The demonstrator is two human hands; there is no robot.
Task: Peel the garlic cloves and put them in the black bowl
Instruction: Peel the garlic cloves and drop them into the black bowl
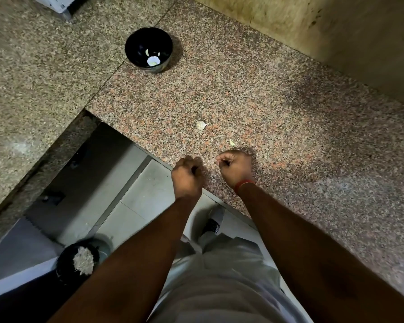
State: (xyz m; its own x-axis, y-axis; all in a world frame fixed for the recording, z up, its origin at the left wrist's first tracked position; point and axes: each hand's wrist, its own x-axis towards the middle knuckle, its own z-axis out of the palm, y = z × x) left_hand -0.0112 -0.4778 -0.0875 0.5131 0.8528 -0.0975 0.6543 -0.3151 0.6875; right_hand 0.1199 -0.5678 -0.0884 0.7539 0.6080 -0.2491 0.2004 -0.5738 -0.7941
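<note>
Two forearms reach over the granite bench (278, 108), wrists near its front edge, probably so skins can drop close by. Black bowl (148, 49) sits well back, holding a few pale peeled pieces. Left hand (187, 177) and right hand (236, 167) hover side by side, knuckles up, fingers curled tight; whether either pinches a clove I cannot tell. One unpeeled garlic clove (201, 125) lies just ahead of them. Smaller pale scrap (231, 142), likely skin, lies near the right hand.
</note>
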